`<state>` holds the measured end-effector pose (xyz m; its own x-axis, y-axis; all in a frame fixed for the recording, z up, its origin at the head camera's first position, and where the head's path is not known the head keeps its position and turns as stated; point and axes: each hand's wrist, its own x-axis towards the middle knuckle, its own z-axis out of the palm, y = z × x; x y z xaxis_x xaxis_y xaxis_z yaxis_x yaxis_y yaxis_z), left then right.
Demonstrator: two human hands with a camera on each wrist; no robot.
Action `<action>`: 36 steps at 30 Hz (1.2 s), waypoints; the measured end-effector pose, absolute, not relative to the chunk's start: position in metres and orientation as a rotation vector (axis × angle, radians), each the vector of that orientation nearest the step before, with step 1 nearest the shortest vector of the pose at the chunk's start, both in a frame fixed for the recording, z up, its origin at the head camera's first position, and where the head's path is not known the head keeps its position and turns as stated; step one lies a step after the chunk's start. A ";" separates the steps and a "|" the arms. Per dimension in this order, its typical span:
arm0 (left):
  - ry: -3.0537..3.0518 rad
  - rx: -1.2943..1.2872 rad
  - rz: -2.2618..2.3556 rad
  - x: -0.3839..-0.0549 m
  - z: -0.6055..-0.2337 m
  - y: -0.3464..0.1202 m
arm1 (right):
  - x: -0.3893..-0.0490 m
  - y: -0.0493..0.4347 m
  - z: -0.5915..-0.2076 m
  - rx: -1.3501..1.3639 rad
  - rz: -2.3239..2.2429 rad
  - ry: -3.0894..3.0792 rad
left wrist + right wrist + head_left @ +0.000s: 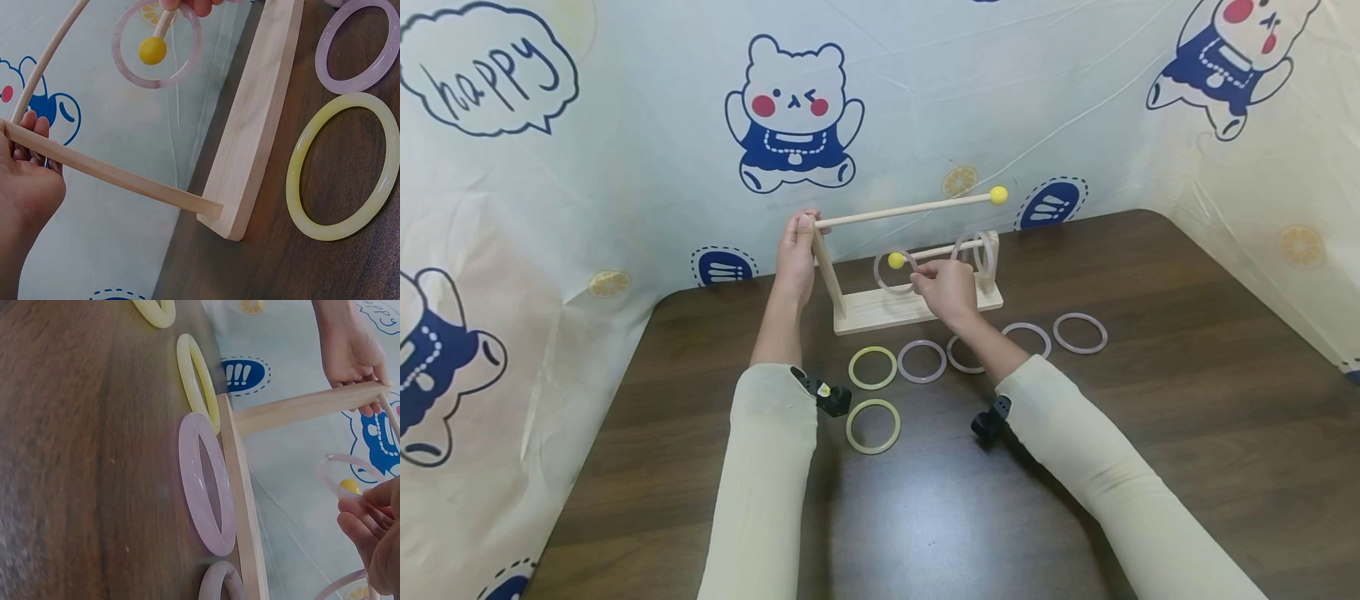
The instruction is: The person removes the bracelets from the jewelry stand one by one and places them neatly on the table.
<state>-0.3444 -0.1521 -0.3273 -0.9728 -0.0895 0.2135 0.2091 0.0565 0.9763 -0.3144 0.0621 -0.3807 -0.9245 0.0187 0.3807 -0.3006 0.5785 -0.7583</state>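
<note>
A wooden bangle stand [880, 310] has two posts, each bearing a rod tipped with a yellow ball. My left hand [795, 250] grips the top of the taller left post [119, 172]. Between thumb and fingers, my right hand [949, 290] pinches a pale pink bangle [117, 53]. That bangle encircles the yellow ball [152, 50] at the free end of the lower rod [943, 249]. Further along this rod, near the right post, hang pale bangles [988, 260], partly behind my right hand. The upper rod [902, 211] carries no bangle.
Two yellow-green bangles [873, 451] lie on the brown table [700, 467] before the stand. A lilac bangle [190, 469] and several pale ones, including one at far right [1081, 351], form a row; my right forearm partly covers one. A printed cloth [647, 150] hangs behind.
</note>
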 end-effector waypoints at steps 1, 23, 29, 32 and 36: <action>-2.116 -0.122 -2.015 -0.344 -0.327 -0.152 | -0.314 0.062 -0.380 0.223 1.298 -2.466; -2.097 -0.110 -2.036 -0.345 -0.327 -0.151 | -0.315 0.073 -0.380 0.165 1.807 -2.374; -2.084 -0.114 -2.043 -0.345 -0.327 -0.151 | -0.317 0.077 -0.380 0.123 2.075 -2.326; -2.081 -0.114 -2.045 -0.345 -0.327 -0.151 | -0.317 0.079 -0.381 0.096 2.234 -2.287; -2.081 -0.117 -2.044 -0.346 -0.328 -0.151 | -0.316 0.082 -0.381 0.094 2.399 -2.227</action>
<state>-0.3455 -0.1510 -0.3277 -0.9722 -0.0980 0.2128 0.2110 0.0284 0.9771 -0.3163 0.0817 -0.3809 -0.9895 -0.1363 -0.0484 0.0584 -0.0703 -0.9958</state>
